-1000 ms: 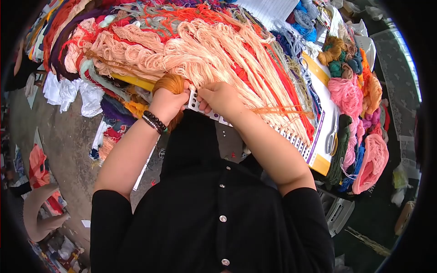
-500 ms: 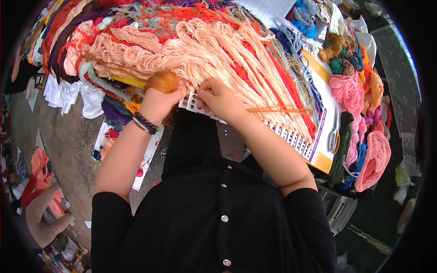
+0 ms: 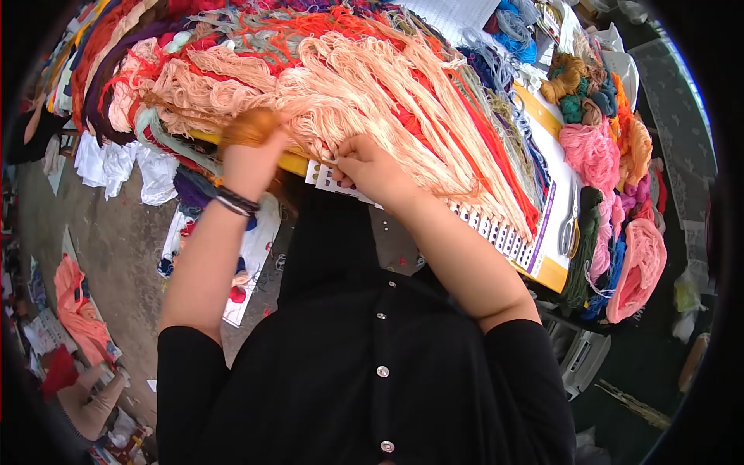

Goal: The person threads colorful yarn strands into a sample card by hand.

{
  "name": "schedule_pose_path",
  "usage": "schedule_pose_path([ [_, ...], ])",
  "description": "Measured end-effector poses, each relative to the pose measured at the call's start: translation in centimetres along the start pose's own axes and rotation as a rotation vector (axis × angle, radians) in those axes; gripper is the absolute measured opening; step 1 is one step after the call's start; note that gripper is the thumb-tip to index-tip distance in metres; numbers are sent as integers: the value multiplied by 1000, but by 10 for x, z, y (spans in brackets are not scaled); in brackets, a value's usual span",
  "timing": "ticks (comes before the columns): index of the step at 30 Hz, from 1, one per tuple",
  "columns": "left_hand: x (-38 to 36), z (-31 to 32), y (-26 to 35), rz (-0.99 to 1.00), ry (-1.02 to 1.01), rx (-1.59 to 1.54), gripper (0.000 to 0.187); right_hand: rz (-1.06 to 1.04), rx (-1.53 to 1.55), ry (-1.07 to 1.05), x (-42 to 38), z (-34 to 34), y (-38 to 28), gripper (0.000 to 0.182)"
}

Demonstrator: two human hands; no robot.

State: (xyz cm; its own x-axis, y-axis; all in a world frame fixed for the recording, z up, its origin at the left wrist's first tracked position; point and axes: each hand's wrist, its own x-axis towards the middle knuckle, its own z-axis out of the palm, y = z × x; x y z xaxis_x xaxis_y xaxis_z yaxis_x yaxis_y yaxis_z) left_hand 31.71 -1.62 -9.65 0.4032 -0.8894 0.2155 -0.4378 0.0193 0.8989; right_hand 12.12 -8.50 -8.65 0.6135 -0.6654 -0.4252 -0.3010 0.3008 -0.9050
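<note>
My left hand (image 3: 257,161) is closed around a golden-brown thread hank (image 3: 248,129), slightly blurred, left of a white card with punched holes (image 3: 319,175). Thin brown strands stretch from this hank toward my right hand (image 3: 373,172). That hand is closed in a pinch at the card's edge, with brown thread at its fingertips. A loose brown strand end lies beyond its wrist. Many peach threads (image 3: 333,89) fan over the table, some running down to the row of holes on the right part of the card (image 3: 500,239).
Scissors (image 3: 570,232) lie on white paper at the table's right. Pink skeins (image 3: 593,159) and other coloured skeins are heaped beyond them. White plastic bags (image 3: 116,164) hang at the left. Another person's arm (image 3: 97,407) shows at lower left, beside coral thread (image 3: 81,310).
My left hand has moved left, away from the card, with the brown hank. The loose brown strand by my right wrist has drawn in shorter. The other person's arm has shifted downward.
</note>
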Motion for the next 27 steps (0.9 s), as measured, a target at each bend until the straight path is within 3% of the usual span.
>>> schedule_pose_path([
  [1, 3, -15, 14, -269, 39, -315, 15, 14, -64, -5, 3, 0, 2, 14],
  [2, 10, -31, 15, -289, 39, -523, 12, 29, -129, -10, 4, -1, 3, 14],
  [5, 25, -89, 22, -215, 159, -633, 17, 48, -109, -19, 5, -1, 2, 15],
  [7, 35, -125, 25, -55, 90, -935, 24, 27, -133, -19, 8, -2, 6, 15],
  [8, 41, -127, 30, -136, 456, -939, 24, 8, -158, -15, 8, -2, 7, 15],
  [10, 40, -131, 17, -248, 510, -952, 22, 1, -161, -2, 6, -1, 6, 14],
  [11, 34, -127, 11, -403, 469, -875, 22, 0, -164, 9, 4, 0, 5, 13],
  [12, 24, -123, -19, -366, 264, -940, 21, -5, -165, 10, -1, 3, 4, 13],
  [13, 4, -101, 11, -343, 119, -857, 21, -163, -211, 54, -9, 8, 1, 12],
  [14, -14, -76, 45, -461, 123, -824, 20, -317, -256, 98, -18, 13, -3, 11],
  [17, -60, -44, 69, -315, -153, -736, 24, -577, -321, 32, -53, 30, -40, 12],
  [18, -67, -38, 73, -358, -200, -798, 30, -732, -274, 0, -53, 34, -42, 13],
  [20, -73, -25, 88, -397, -204, -931, 39, -471, 45, -142, -58, 44, -41, 16],
  [21, -74, -20, 90, -402, -184, -938, 41, -399, 152, -102, -63, 48, -44, 13],
  [22, -75, -18, 85, -367, -229, -927, 44, -400, 148, -102, -65, 48, -45, 13],
  [24, -78, -14, 86, -342, -250, -902, 44, -195, 278, -99, -67, 47, -45, 14],
  [27, -81, -10, 87, -314, -273, -876, 46, -141, 298, -167, -69, 40, -43, 13],
])
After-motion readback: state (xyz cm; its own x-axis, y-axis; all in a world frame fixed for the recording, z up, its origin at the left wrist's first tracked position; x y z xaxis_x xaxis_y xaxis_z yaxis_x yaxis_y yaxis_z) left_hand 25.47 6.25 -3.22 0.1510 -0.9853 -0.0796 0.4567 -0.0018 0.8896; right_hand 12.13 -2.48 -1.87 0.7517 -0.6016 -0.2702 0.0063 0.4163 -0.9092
